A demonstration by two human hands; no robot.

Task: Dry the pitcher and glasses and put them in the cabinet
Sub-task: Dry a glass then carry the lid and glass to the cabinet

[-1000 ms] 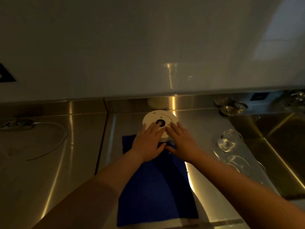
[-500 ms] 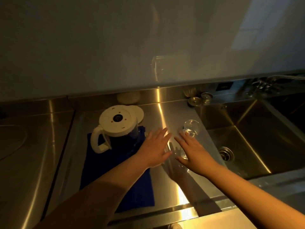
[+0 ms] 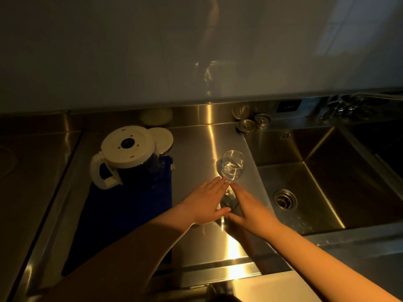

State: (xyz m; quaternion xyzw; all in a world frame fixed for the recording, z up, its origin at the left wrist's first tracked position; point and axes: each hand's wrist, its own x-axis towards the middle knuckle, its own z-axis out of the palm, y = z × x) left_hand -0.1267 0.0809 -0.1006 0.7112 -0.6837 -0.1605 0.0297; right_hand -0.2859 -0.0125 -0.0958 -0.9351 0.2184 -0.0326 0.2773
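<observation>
This is a kitchen, seen at the washing-up place. A long counter (image 3: 196, 140) of steel runs below a plain pale wall (image 3: 152, 51). Just to the right of the two hands there is a deep steel sink (image 3: 322, 192) with a round drain (image 3: 285, 199), and a tap (image 3: 349, 105) behind it. Two sink plugs (image 3: 253, 124) lie at the back edge. A wall socket (image 3: 289, 106) is near them.
</observation>
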